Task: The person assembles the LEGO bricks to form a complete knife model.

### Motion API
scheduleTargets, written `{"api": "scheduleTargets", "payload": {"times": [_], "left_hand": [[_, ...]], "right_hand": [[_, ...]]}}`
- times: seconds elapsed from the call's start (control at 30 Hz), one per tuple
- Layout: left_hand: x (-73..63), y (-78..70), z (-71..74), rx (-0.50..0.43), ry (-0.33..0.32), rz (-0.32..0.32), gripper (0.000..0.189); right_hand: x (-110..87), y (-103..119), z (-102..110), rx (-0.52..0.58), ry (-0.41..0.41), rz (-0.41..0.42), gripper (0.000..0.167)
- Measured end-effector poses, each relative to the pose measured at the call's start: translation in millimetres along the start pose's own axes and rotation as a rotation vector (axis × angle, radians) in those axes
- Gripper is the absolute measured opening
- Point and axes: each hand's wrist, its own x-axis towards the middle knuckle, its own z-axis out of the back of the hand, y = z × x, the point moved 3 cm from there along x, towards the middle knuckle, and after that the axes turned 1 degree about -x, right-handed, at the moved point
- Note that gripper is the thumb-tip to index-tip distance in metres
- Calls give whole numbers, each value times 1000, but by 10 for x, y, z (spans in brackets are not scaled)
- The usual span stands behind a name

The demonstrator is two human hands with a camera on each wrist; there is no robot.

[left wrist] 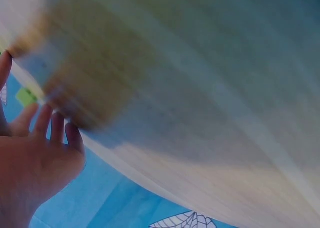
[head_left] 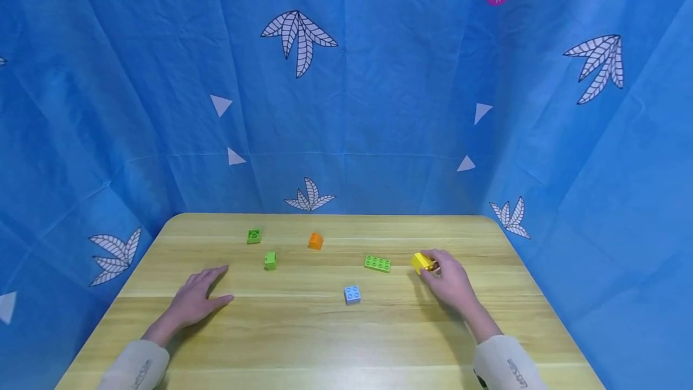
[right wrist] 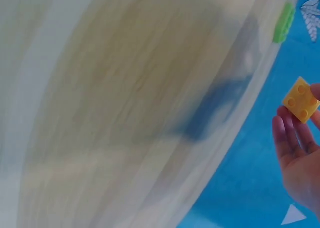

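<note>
My right hand (head_left: 448, 278) pinches a yellow toy brick (head_left: 420, 262) between thumb and fingers at the right side of the table. In the right wrist view the studs of the yellow brick (right wrist: 301, 100) face the camera. On the left, my left hand (head_left: 194, 300) is spread low over the table with nothing in it. The left wrist view shows that hand (left wrist: 42, 158) with its fingers apart and a green brick (left wrist: 26, 96) beyond them. A long green brick (head_left: 377, 263) lies just left of the yellow one, and a light blue brick (head_left: 352, 295) sits nearer to me.
Toward the back left are a green brick (head_left: 254, 236) and another small green brick (head_left: 271, 260) lying on its side. An orange brick (head_left: 316, 241) is near the back middle. Blue patterned cloth (head_left: 346, 107) hangs behind and beside the wooden table (head_left: 303, 342).
</note>
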Motion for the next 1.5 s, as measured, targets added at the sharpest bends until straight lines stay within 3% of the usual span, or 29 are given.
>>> {"api": "scheduleTargets", "payload": {"times": [0.47,0.77,1.03,1.23,1.5], "left_hand": [[1,-26,38,23,-1,-12,76],[5,-12,28,25,3,-10,75],[-2,-21,35,26,9,-13,74],[1,-28,43,29,12,-5,74],[4,-52,54,27,9,-14,73]], "right_hand": [[-42,481,-221,249,36,26,41],[-82,774,-354,304,55,53,41],[-145,965,-457,366,123,93,41],[-189,1081,-503,375,146,142,41],[-229,1187,-563,291,148,231,40]]}}
